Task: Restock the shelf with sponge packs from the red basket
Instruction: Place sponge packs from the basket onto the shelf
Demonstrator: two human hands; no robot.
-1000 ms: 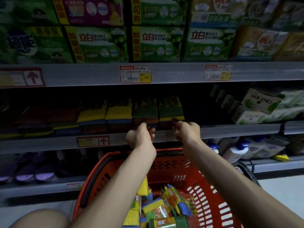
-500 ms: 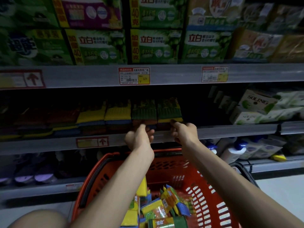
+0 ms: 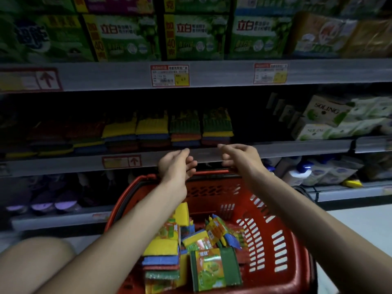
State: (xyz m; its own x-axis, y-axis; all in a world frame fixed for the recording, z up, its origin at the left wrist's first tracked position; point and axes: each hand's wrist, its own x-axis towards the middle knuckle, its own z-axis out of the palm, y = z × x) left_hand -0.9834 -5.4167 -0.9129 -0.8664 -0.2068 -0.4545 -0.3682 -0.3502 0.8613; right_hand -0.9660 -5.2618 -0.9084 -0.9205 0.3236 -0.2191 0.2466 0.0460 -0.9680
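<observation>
Both hands (image 3: 177, 164) (image 3: 239, 158) have drawn back, empty, from the shelved sponge packs (image 3: 201, 128).

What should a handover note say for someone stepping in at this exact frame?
Left hand: empty, open, in front of the shelf edge.
Right hand: empty, open, beside it.
Sponge packs on the shelf: a row already stacked on the middle level, dark space to its right.
Red basket: below the arms, several packs inside.
Left: pick up the next pack and continue the row.
</observation>
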